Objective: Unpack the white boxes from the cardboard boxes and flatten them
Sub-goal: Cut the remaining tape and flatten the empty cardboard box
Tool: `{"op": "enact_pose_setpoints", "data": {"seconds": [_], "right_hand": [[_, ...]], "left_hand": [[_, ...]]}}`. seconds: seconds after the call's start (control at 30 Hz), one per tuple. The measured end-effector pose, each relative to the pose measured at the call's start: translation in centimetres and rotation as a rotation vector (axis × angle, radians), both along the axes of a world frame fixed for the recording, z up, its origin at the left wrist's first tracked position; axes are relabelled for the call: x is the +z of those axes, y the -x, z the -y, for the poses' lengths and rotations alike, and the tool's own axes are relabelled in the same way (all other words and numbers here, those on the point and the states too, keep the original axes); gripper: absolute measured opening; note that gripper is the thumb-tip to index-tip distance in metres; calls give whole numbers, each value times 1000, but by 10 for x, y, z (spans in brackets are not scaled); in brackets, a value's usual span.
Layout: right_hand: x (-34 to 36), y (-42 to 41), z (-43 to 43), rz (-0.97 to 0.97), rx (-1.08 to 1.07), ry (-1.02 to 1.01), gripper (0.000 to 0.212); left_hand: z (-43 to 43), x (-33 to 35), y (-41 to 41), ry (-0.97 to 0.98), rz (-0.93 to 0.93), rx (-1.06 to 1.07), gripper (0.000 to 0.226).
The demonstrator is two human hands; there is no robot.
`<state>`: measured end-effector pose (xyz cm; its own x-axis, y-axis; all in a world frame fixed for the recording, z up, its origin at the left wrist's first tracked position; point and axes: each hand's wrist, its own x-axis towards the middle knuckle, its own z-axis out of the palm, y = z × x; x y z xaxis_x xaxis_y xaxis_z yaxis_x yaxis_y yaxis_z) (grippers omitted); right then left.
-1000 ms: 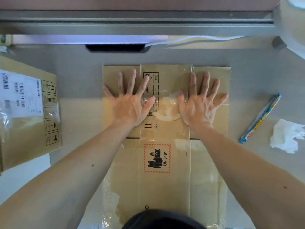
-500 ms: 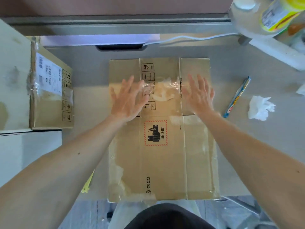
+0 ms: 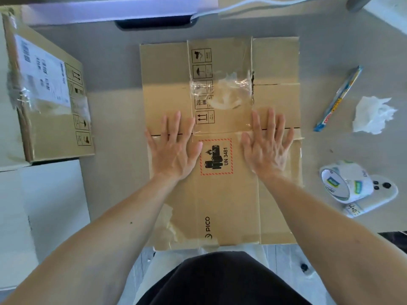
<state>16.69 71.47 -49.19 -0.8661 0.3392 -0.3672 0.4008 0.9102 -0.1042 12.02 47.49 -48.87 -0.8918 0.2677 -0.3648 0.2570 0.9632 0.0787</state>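
I see both hands flat, fingers spread wide, holding nothing. Left hand [image 3: 174, 150] and right hand [image 3: 267, 148] press palms-down on the flattened cardboard box [image 3: 222, 208], which lies on the worktop [image 3: 114, 172] under them, hazard label [image 3: 217, 156] between the hands. Left of the left hand, well apart: a second cardboard box [image 3: 55, 128], taped. Nearer me, a white slab [image 3: 52, 205], maybe a white box, can't tell. Right of the right hand: tape roll [image 3: 346, 183], crumpled tissue [image 3: 372, 116], blue wrapper [image 3: 339, 99].

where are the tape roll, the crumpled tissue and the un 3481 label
tape roll [image 3: 356, 181], head view, on its printed outer side
crumpled tissue [image 3: 374, 114], head view, middle of the wad
UN 3481 label [image 3: 217, 156], head view, on the battery pictogram
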Motion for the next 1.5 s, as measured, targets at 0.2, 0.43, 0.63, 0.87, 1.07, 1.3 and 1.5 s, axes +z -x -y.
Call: {"op": "enact_pose_setpoints", "data": {"seconds": [0.2,0.43,0.63,0.87,1.07,1.3,1.5], "right_hand": [[1,1,1,2,-15,-38,64],[2,2,2,6,-20,-44,64],[-1,-1,0,-3,17,-18,62],[37,-50,-27,-382,70,158,53],[17,-148,-12,-174,194,98,61],[-7,-164,-1,-160,120,3,62],[-3,-161,1,-137,135,-17,63]], "left_hand": [[2,1,1,-5,7,-3,66],[3,-2,1,-7,0,-5,67],[2,0,-2,5,-11,-19,69],[22,29,-28,-195,42,-26,73],[20,20,-130,-130,91,-32,70],[15,-1,-158,-59,28,41,66],[16,-8,-158,-75,-26,54,67]]}}
